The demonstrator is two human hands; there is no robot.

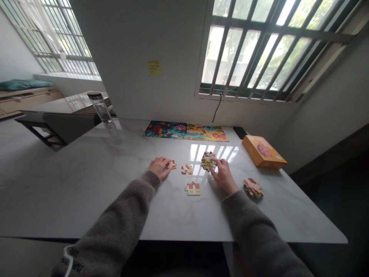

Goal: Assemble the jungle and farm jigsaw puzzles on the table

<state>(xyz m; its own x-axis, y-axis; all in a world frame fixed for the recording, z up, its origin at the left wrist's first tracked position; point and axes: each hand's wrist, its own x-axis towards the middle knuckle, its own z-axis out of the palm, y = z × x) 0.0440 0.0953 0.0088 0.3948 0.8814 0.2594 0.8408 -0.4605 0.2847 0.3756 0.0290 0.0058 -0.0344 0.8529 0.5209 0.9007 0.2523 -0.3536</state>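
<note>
My left hand [159, 167] rests on the marble-patterned tabletop with its fingers curled at a puzzle piece [172, 164], which they partly cover. My right hand [224, 174] has its thumb and forefinger on a yellow-green puzzle piece [206, 163] at a small pile of puzzle pieces [206, 155]. Between the hands lies a single brown and cream puzzle piece [186, 169]. Nearer to me is another puzzle piece [193, 188], brown above and pale yellow below. To the right of my right wrist sits a stack of pinkish puzzle pieces [253, 188].
Two colourful picture sheets [186, 130] lie along the wall edge of the table [173, 223]. An orange box [263, 152] stands at the right, with a black phone [239, 132] behind it. A clear bottle [101, 109] is at the back left.
</note>
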